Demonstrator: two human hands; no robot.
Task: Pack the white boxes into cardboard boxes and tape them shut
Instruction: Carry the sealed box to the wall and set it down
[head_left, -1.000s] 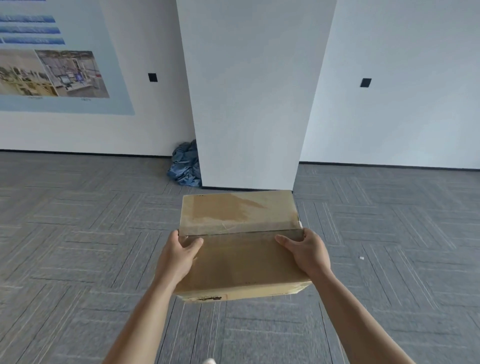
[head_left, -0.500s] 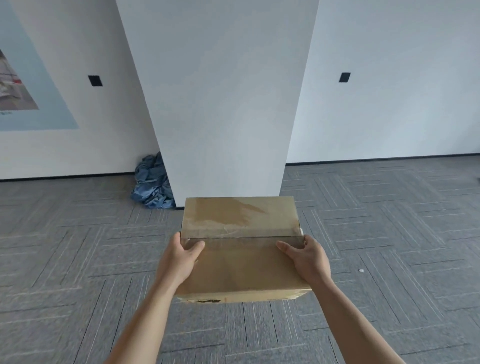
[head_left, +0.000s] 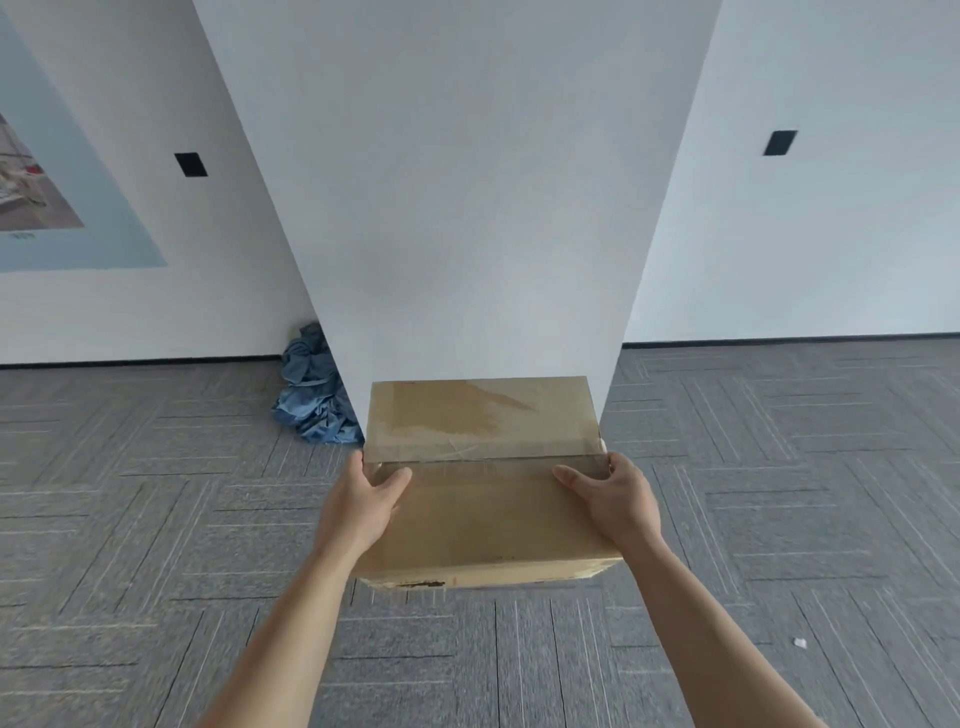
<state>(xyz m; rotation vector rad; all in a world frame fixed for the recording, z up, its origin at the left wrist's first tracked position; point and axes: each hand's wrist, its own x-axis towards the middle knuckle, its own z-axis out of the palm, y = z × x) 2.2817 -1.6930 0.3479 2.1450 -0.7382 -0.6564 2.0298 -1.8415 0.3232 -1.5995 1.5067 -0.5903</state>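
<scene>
My left hand (head_left: 363, 501): forearm extended forward, thumb laid on top, grips left side of cardboard box (head_left: 483, 519). My right hand (head_left: 618, 501): mirrored, grips right side.

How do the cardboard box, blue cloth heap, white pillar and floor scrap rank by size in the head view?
Largest first:
white pillar
cardboard box
blue cloth heap, partly hidden behind the pillar and farther off
floor scrap

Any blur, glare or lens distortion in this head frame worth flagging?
Head view: carpet streaked with motion blur low in frame; wide-angle lens splays the white pillar outward toward the top; tape on the cardboard box shows soft sheen; left hand and right hand look fairly sharp.
</scene>
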